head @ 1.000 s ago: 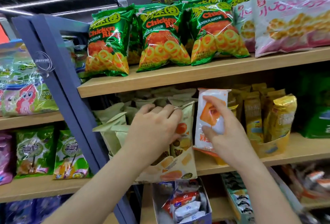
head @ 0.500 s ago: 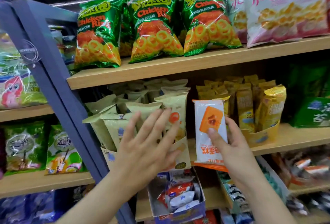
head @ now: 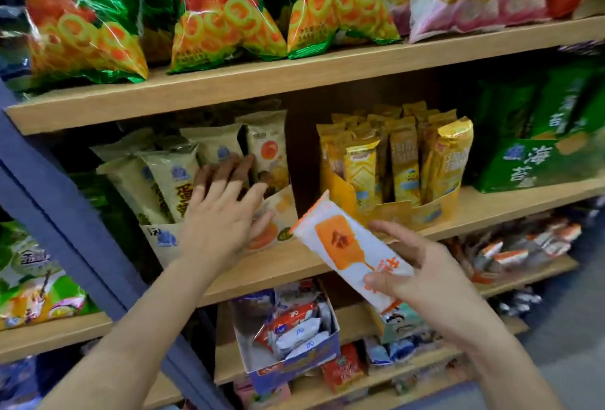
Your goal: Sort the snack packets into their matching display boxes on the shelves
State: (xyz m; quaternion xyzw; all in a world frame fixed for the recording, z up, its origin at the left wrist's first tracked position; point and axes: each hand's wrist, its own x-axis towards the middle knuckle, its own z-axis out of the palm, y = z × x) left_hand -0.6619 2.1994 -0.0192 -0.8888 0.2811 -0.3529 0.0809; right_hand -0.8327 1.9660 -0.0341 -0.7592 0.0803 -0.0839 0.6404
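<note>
Packet [head: 346, 248] now tilted leftward: white, orange-printed.

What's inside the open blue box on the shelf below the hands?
Loose white and red-orange packets lie jumbled in the blue box; whatever is beneath the top layer, and the box's floor, is covered.

Cream box [head: 163, 239] left of yellow box [head: 412, 213]

Wooden shelf [head: 507, 202] bears cream box [head: 160, 239], yellow box [head: 409, 214].
</note>
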